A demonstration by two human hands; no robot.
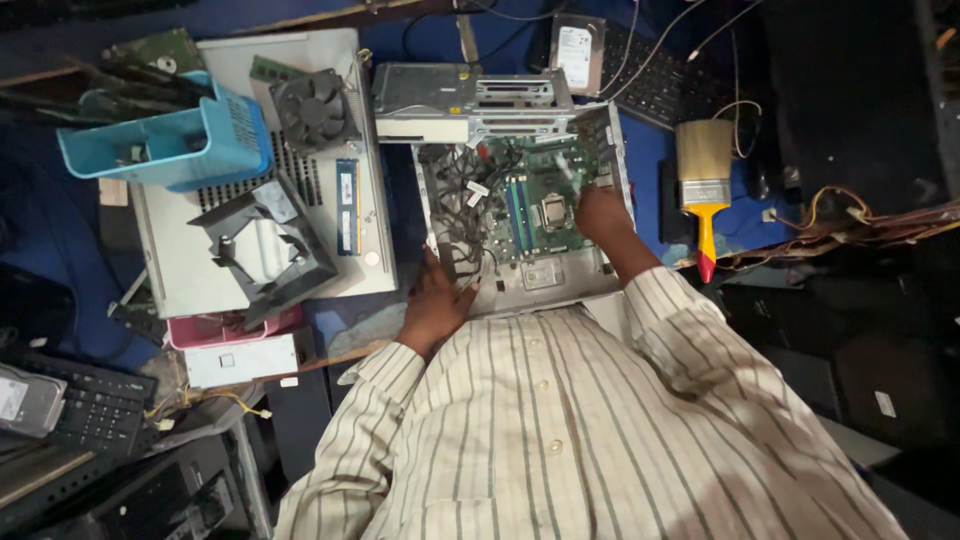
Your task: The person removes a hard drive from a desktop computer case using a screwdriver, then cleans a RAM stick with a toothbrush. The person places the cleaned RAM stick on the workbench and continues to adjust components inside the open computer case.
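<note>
At frame centre, my left hand (437, 300) lies flat, fingers spread, steadying the open case (520, 285). My right hand (600, 213) reaches onto the motherboard (535, 195); whether its fingers pinch anything, I cannot tell. I'd keep the case braced.

A hard drive (577, 52) lies at twelve o'clock, its top covered by a white rectangular label with small dark print. A second drive (22, 398) sits at eight o'clock on a black keyboard (95, 405), showing a pale label at its near corner. A small white sticker (884, 403) is stuck on a dark case at four o'clock. Tiny white tags (478, 189) hang on the cables near centre; their print is too small to tell.
</note>
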